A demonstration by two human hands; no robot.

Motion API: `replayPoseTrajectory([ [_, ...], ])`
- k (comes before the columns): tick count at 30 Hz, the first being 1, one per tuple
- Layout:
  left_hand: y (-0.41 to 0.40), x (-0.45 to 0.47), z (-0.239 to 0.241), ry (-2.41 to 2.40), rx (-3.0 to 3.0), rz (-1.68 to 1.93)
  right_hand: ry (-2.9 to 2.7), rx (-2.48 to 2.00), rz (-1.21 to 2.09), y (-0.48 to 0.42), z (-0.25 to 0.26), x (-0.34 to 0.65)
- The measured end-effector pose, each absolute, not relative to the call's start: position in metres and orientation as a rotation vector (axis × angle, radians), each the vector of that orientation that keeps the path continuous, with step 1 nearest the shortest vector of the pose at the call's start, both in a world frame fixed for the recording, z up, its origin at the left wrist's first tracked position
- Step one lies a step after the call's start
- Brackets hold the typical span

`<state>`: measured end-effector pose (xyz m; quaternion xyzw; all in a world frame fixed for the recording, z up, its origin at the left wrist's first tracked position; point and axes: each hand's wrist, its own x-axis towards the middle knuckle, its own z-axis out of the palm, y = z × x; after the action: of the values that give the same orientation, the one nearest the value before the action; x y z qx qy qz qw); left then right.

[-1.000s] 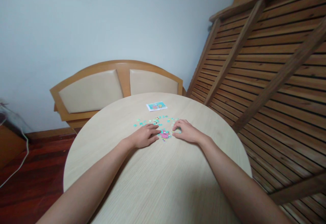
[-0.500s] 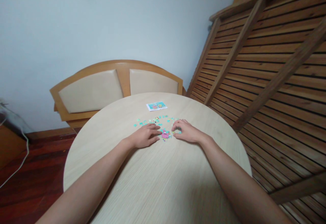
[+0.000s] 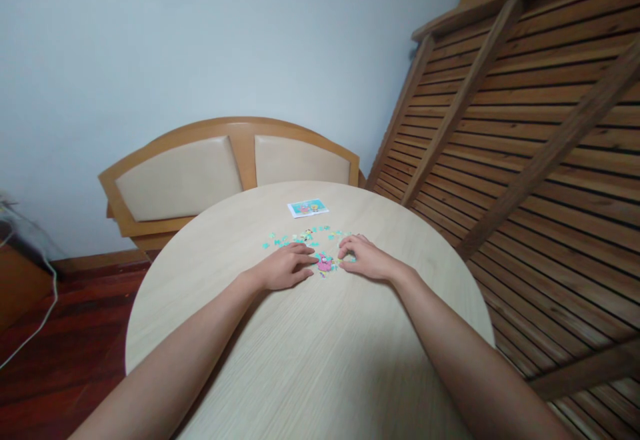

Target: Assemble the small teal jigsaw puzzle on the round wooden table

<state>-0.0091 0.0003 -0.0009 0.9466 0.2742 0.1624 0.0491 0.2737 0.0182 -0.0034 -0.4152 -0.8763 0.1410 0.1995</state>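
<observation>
A partly joined jigsaw puzzle [image 3: 325, 265] with a pink figure lies on the table between my hands. My left hand [image 3: 285, 268] rests palm down at its left side, fingers spread, with the fingertips at its edge. On the other side, my right hand [image 3: 364, 257] is curved over a few small pieces, its thumb and index finger slightly apart near the puzzle's right edge. Whether those fingertips touch a piece is too small to tell. Several loose turquoise puzzle pieces [image 3: 284, 241] are scattered just beyond my hands.
A picture card [image 3: 308, 209] with two cartoon figures lies farther back on the round wooden table [image 3: 310, 360]. Behind the table stands a padded headboard [image 3: 180, 177]. A slatted wooden frame [image 3: 500, 133] leans at the right. A white cable [image 3: 53, 287] hangs at the left.
The thumb and index finger of my right hand have drawn a little closer together. My left hand and the puzzle look nearly unchanged.
</observation>
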Motion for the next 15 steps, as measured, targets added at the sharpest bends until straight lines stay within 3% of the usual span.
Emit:
replayPoseTrajectory([
  [15,0.001,-0.007,-0.002,0.839,2.84,0.538,-2.478,-0.996,0.308,0.003,0.014,0.258],
])
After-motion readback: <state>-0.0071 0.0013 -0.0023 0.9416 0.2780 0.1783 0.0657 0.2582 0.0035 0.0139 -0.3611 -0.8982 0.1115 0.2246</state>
